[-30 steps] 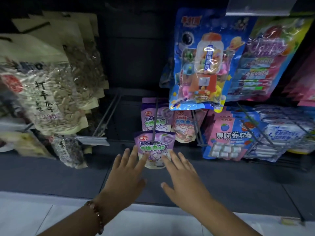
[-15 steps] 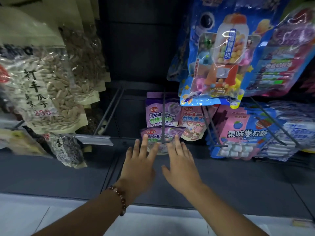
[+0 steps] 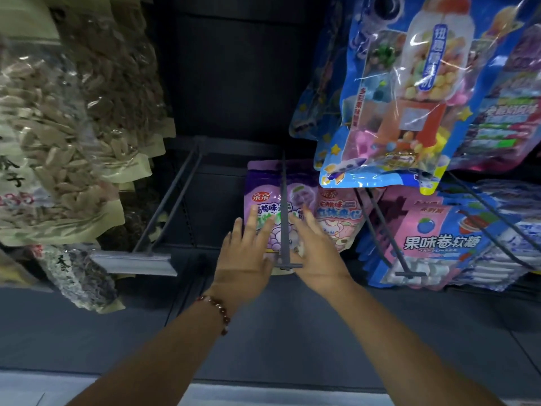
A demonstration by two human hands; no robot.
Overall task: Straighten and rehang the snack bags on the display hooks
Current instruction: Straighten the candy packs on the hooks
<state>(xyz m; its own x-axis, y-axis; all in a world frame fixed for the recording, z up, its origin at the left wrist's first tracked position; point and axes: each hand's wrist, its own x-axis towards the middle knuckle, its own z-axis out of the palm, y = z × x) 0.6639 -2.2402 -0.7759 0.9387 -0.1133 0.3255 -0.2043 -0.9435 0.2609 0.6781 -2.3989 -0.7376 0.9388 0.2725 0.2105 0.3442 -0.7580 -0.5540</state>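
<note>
Both hands press flat, fingers spread, on the purple snack bag (image 3: 273, 212) hanging on the middle hook (image 3: 283, 206): left hand (image 3: 246, 259) beside the rod, right hand (image 3: 317, 247) on its other side.

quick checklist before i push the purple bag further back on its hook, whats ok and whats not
1. Left hand flat on the purple bag: ok.
2. Right hand flat on the bag's other side: ok.
3. Hook runs between the hands, over the bag front: ok.
4. Bag's hole threaded on the hook: cannot tell, top is hidden.
5. Pink bag alongside, clear of the right fingers: cannot tell.
6. Bag hanging straight: cannot tell, hands cover its lower part.
</note>
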